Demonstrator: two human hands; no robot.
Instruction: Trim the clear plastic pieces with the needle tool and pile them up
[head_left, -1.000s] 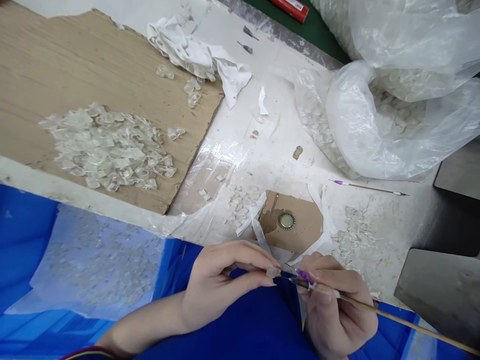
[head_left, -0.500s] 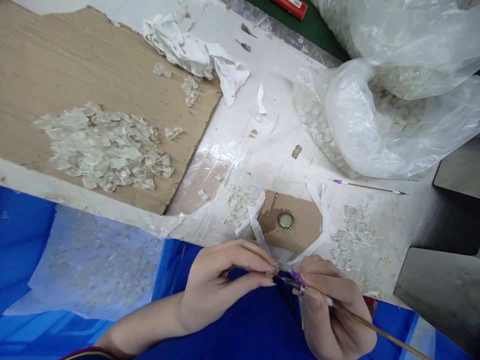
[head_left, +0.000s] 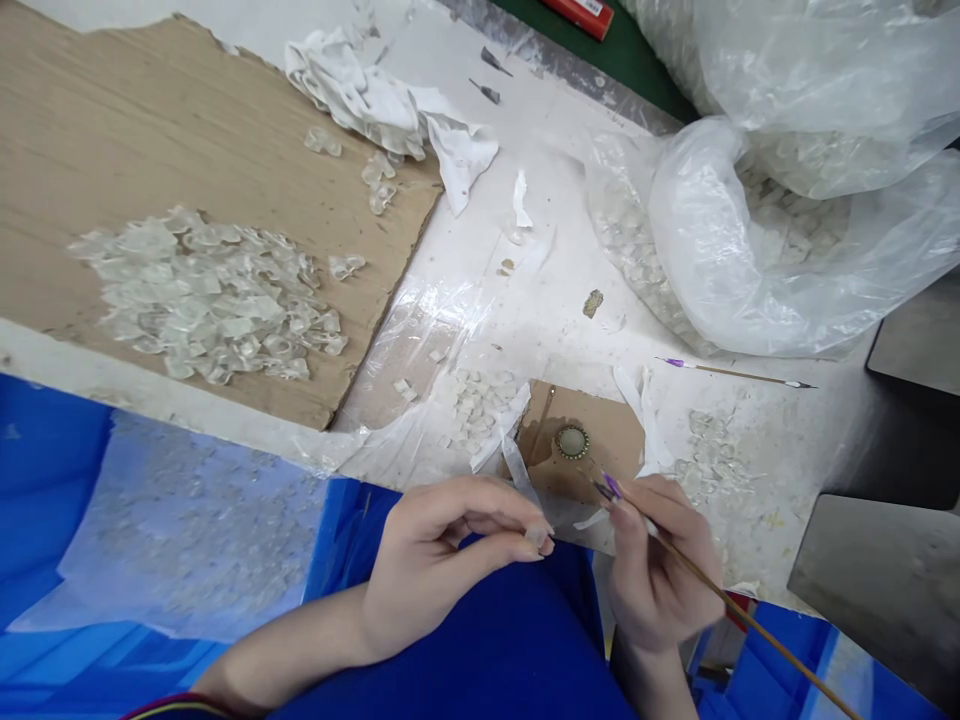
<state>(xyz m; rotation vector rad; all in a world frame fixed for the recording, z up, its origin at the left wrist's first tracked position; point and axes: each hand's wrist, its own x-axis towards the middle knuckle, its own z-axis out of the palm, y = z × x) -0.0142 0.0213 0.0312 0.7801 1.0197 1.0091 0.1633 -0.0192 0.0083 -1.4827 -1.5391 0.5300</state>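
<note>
My left hand point(head_left: 442, 560) is closed in a pinch on a tiny clear piece point(head_left: 538, 538) at its fingertips, above my blue lap. My right hand point(head_left: 660, 575) grips a thin wooden stick tool with a purple tip point(head_left: 611, 487). The tip points up toward a metal bottle cap point(head_left: 572, 441) that lies on a small cardboard piece point(head_left: 592, 450). A pile of clear plastic bits point(head_left: 210, 300) lies on the large cardboard sheet point(head_left: 112, 130) at the left.
A white rag point(head_left: 390, 100) lies at the top middle. Big clear plastic bags point(head_left: 757, 230) of bits fill the right. A second purple-tipped stick point(head_left: 739, 374) lies on the white table. A blue bin with a plastic sheet point(head_left: 180, 530) stands lower left. Dark boxes point(head_left: 885, 590) stand at right.
My right hand has lifted the stick tip away from the piece in my left fingers, up toward the bottle cap. The left hand has stayed put.
</note>
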